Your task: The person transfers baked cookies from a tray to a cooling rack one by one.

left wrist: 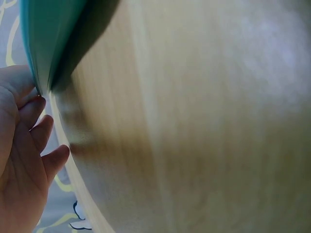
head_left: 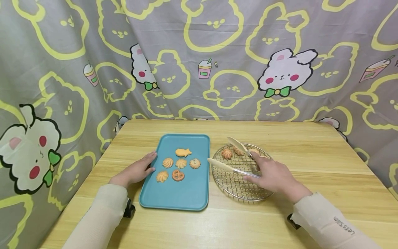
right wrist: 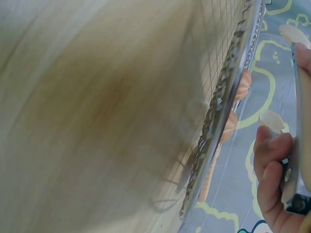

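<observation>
Against the left rim of a blue rectangular tray (head_left: 174, 197) my left hand (head_left: 135, 172) rests, its fingers and thumb touching the edge. On the tray lie a fish-shaped cracker (head_left: 183, 152), a small pretzel (head_left: 178, 175), a swirl cookie (head_left: 168, 163) and several other cookies. My right hand (head_left: 276, 176) grips metal tongs with pale tips (head_left: 221, 165) over a round wire rack (head_left: 247, 199). The tongs' arms are spread, with nothing between their tips. Towards the rack's back edge sit several cookies, among them a browned ridged one (head_left: 226, 154); my hand and the tongs partly cover others.
Tray and rack stand side by side on a wooden table (head_left: 326, 166). A grey curtain (head_left: 192, 93) with cartoon animals hangs behind the table and along its left side.
</observation>
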